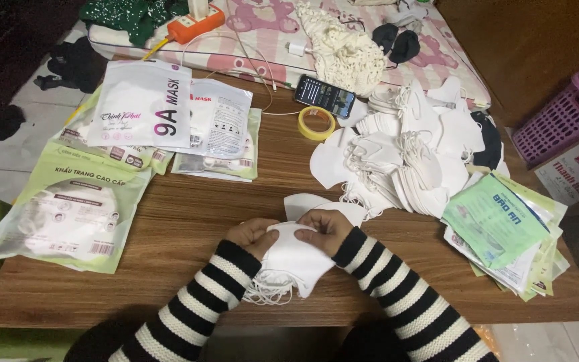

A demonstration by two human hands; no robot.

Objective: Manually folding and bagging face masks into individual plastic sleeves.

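where the striped black-and-white sleeves [397, 295] come in from the bottom edge, both hands meet at the near middle of the wooden table [189, 228]. the left hand [254, 236] and the right hand [328, 229] each pinch the upper edge of a small stack of white face masks [296, 261], fingers curled tight on it from either side; the stack hangs down toward the person, its elastic ear loops [266, 291] trailing loose on the wood. just behind the hands, one more white mask [309, 202] lies flat on the table, touching or nearly touching the knuckles.

to the left, green-and-clear mask pouches [68, 214] lie overlapped near the table edge, and beyond them white mask pouches [145, 104] are piled on others. to the right, a fanned stack of flat green and white packets [500, 224] sits near the corner. further back, a big loose heap of white masks [410, 157] spreads across the right half, with a dark mask [489, 141] at its far side. a roll of yellow tape [317, 123] lies near the middle, and behind it a smartphone [325, 96] with a lit screen. past the table, an orange power strip [196, 25] and a cream knitted cloth [343, 50] rest on a pink patterned mattress [263, 33]; a purple plastic basket [561, 117] stands at far right.
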